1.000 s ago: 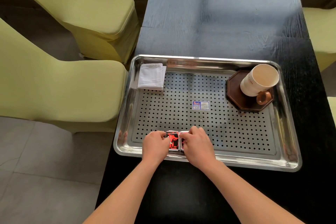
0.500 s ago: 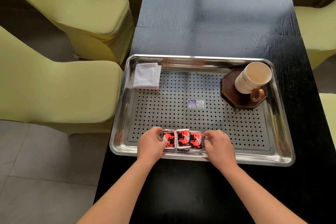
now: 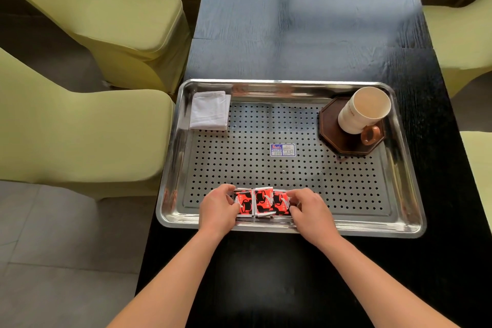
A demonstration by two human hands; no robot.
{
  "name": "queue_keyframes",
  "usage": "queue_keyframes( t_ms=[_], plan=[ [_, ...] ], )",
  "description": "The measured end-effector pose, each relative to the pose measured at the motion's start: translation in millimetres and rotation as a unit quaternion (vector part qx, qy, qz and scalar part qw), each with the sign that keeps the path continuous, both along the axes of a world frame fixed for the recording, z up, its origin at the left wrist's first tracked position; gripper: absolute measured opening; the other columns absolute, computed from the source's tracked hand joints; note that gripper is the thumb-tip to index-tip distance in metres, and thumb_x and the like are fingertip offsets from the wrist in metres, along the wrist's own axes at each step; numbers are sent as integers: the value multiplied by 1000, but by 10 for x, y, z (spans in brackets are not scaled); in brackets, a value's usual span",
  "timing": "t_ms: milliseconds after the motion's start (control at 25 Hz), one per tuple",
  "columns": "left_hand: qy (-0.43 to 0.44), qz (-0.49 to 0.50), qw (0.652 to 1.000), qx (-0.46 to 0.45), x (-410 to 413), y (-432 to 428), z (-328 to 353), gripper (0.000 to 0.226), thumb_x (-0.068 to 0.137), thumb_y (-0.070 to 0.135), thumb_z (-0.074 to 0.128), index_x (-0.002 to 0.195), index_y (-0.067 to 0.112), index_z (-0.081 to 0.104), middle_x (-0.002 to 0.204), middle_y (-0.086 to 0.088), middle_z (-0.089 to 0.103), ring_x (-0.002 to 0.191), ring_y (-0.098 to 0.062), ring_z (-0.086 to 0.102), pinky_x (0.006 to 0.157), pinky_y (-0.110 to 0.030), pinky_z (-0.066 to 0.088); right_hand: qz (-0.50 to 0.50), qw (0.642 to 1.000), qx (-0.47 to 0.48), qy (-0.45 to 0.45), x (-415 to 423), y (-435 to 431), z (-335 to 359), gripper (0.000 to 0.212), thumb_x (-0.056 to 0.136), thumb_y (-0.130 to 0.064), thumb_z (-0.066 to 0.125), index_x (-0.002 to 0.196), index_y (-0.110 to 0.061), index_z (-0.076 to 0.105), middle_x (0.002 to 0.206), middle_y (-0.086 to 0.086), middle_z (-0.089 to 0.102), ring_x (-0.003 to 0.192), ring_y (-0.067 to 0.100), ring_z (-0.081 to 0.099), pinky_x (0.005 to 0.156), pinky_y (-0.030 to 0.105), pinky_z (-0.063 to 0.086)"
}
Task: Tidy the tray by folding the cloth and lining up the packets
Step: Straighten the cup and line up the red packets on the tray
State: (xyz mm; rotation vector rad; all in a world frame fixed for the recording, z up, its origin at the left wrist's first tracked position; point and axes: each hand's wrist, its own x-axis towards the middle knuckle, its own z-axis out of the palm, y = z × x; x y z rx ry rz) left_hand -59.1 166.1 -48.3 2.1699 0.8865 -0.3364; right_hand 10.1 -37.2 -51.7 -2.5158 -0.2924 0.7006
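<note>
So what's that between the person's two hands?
Three red packets in a row by the tray's near rim; the left hand and right hand pinch the end ones. Seen in head view.

A rectangular perforated stainless-steel tray (image 3: 277, 85) lies on the black wooden tabletop (image 3: 306, 21). In the tray's far-left corner sits a folded white cloth (image 3: 210, 110). In its far-right corner a dark brown octagonal wooden coaster (image 3: 343, 141) carries a cream ceramic mug (image 3: 363, 110). A small blue-and-white sticker (image 3: 282, 149) is at the centre. Three red-and-black packets (image 3: 262, 202) lie side by side along the near wall, with the left hand (image 3: 218, 208) gripping the row's left end and the right hand (image 3: 310, 212) its right end.
</note>
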Motion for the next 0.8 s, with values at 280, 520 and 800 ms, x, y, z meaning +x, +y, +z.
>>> queue_keyframes(
  t_ms=[280,520,800],
  plan=[
    [4,4,1000,-10,4,11,12,42,88,16,65,130,22,62,84,7,67,87,-13,63,83,-31,53,96,991,-49,-85,-137,30,51,30,91,-20,62,118,-29,70,101,-9,51,102,14,43,82,30,46],
    [12,4,1000,-18,12,25,11,44,86,13,62,130,21,62,85,9,65,88,-12,61,81,-28,48,112,990,-45,-78,-189,109,51,31,91,-21,59,118,-26,71,99,-12,49,98,13,42,83,28,43],
    [10,6,1000,-23,20,27,2,45,85,13,59,130,20,62,92,4,70,94,-14,62,85,-30,49,100,991,-64,-69,-159,105,32,33,94,-22,54,123,-27,68,105,-9,57,100,14,43,84,28,42]
  ],
)
